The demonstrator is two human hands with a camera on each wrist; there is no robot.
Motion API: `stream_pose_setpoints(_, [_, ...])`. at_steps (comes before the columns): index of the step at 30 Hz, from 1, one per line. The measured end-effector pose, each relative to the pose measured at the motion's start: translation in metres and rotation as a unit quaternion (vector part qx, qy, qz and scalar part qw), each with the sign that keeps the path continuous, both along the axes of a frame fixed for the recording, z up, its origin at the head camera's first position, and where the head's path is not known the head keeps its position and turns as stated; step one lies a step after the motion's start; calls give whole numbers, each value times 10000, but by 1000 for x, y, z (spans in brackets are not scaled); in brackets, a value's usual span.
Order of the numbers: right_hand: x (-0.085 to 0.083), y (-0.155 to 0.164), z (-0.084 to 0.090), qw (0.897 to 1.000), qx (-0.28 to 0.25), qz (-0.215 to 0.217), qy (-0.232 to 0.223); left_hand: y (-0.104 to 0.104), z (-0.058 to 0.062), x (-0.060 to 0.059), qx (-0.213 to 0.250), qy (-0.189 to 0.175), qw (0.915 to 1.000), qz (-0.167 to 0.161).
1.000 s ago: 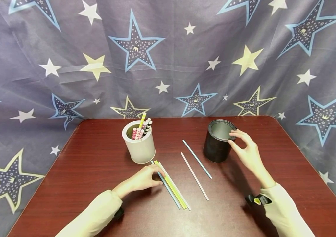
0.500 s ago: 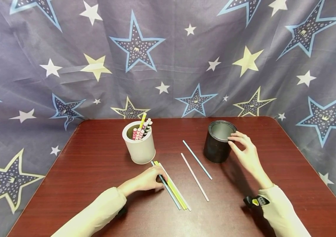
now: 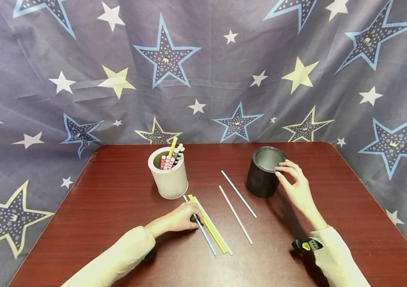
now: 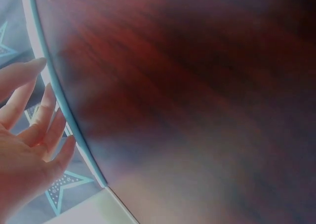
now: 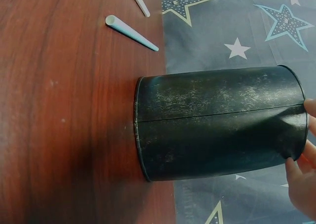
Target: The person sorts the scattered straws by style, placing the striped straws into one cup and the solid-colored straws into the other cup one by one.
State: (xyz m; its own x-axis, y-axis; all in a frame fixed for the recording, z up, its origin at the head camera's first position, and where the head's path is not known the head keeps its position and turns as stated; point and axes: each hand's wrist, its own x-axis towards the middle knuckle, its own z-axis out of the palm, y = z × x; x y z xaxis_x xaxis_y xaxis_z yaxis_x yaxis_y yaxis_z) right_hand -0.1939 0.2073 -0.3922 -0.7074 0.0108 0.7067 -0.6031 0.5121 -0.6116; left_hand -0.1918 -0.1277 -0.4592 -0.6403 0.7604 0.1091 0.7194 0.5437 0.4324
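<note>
In the head view, my left hand (image 3: pixel 183 218) pinches a light blue straw (image 3: pixel 208 240) lying on the table, beside yellow straws (image 3: pixel 218 237) and a white straw (image 3: pixel 222 240). The left wrist view shows that blue straw (image 4: pixel 66 101) running past my fingertips. At the right, a black can (image 3: pixel 261 181) stands upright, its inside showing no straws. Thumb and fingers of my right hand (image 3: pixel 298 191) hold its rim; in the right wrist view the can (image 5: pixel 217 130) fills the middle, with fingers at its top edge.
A pink straw (image 3: pixel 236 215) and another blue straw (image 3: pixel 239 195) lie between the hands. Behind the left hand stands a white can (image 3: pixel 171 184) with several patterned straws (image 3: pixel 167 162) in it. A star-printed cloth (image 3: pixel 207 71) hangs behind the red-brown table (image 3: pixel 117 179).
My left hand has shifted slightly right onto the blue straw, whose near end has swung left, away from the yellow ones. My right hand has edged slightly left, staying at the black can's rim.
</note>
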Motion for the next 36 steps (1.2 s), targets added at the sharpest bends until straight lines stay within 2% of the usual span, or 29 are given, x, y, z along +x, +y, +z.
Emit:
stream_pose_setpoints(7, [-1, 1, -2, 10000, -53, 55, 27, 2, 0, 2, -126, -4, 9999, -63])
stream_pose_setpoints(16, [-1, 1, -3, 9999, -22, 67, 96, 4, -1, -1, -457, 125, 9988, -84])
stream_pose_setpoints(22, [-1, 1, -2, 9999, -61, 91, 95, 5, 3, -1, -655, 79, 9977, -126])
stream_pose_setpoints(27, [-1, 0, -2, 9999, -38, 77, 128, 6, 4, -2, -713, -24, 9974, -107])
stream_pose_setpoints(36, [-1, 0, -4, 9998, -44, 91, 196, 5, 4, -5, -732, 100, 9971, -199])
